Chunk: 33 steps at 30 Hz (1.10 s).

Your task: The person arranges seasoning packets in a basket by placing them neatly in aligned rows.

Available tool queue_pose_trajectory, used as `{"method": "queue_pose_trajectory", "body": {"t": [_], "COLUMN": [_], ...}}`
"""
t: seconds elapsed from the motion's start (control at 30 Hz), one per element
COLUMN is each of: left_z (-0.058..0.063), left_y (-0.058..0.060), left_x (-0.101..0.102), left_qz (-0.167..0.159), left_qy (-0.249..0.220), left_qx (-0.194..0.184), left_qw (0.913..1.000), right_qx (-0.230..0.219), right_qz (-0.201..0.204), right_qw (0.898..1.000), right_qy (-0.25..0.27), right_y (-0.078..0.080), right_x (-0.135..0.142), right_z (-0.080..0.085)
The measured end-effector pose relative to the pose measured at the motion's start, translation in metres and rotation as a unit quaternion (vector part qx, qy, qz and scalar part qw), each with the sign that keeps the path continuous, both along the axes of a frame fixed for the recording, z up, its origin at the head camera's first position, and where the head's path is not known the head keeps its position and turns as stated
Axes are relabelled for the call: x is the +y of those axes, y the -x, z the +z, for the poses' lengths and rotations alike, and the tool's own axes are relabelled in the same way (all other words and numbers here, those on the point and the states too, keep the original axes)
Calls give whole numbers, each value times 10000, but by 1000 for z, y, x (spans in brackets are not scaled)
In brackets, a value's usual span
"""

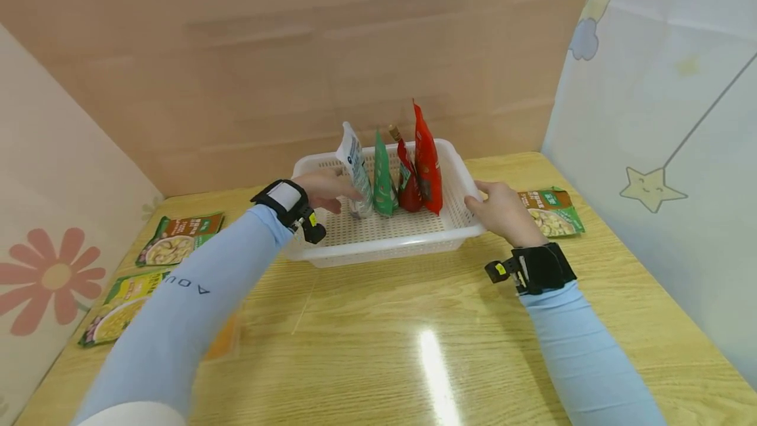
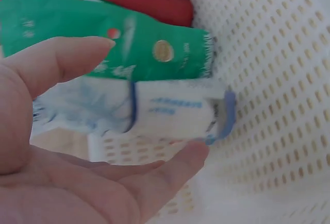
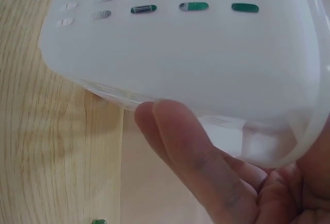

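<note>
A white perforated plastic basket (image 1: 384,246) stands at the back of the table. Inside it, from left to right, stand a white packet (image 1: 355,158), a green packet (image 1: 382,176), a dark red pouch with a cap (image 1: 408,186) and a bright red bag (image 1: 428,163). My left hand (image 1: 328,189) reaches in from the left, beside the white packet. In the left wrist view its thumb and fingers are spread apart, one fingertip right at the white packet's edge. My right hand (image 1: 504,213) holds the basket's right rim, fingers along the outer wall.
Two flat food packets lie at the left, a brown-green one (image 1: 177,240) and a yellow-green one (image 1: 125,306). Another brown-green packet (image 1: 551,211) lies right of the basket. An orange item (image 1: 223,340) shows partly behind the left sleeve. A brown wall (image 1: 266,84) stands behind.
</note>
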<state>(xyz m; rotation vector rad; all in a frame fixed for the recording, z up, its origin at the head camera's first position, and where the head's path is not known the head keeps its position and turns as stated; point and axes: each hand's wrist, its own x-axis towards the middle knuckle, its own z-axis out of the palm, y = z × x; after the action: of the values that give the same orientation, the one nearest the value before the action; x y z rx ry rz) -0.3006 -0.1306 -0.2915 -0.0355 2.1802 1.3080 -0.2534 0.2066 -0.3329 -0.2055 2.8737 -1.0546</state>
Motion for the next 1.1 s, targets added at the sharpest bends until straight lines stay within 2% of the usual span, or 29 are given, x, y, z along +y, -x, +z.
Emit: {"method": "queue_pose_trajectory", "body": {"t": [0.23, 0.4, 0.53, 0.63, 0.73, 0.83, 0.93, 1.0, 1.1], "left_z": [21, 39, 44, 36, 22, 6, -7, -12, -18], "left_y": [-12, -32, -53, -66, -77, -80, -77, -75, -74], "left_x": [-26, -56, -84, -104, -124, -148, -181, -206, -245], "left_qz": [-29, 60, 220, 314, 378, 467, 603, 608, 580], "left_qy": [-230, -412, -256, -83, 39, 348, 942, 1612, 2695], "left_qx": [673, 1349, 1864, 2107, 2198, 2164, 2084, 2079, 2138], "left_qw": [9975, 9900, 9819, 9770, 9748, 9746, 9716, 9629, 9372], "right_qx": [57, 9, 10, 29, 36, 17, -15, -41, -35], "right_qz": [50, 69, 41, 43, 52, 18, -23, -48, -53], "right_qw": [10000, 9999, 10000, 10000, 10000, 10000, 10000, 10000, 10000], "right_qy": [49, 118, 80, 35, 23, 24, 26, 22, 1], "right_y": [3, 4, 5, 6, 5, 5, 4, 4, 3], "right_x": [3, 4, 5, 6, 8, 10, 14, 16, 18], "right_z": [-1, -3, -2, -1, 1, 2, 2, 2, 2]}}
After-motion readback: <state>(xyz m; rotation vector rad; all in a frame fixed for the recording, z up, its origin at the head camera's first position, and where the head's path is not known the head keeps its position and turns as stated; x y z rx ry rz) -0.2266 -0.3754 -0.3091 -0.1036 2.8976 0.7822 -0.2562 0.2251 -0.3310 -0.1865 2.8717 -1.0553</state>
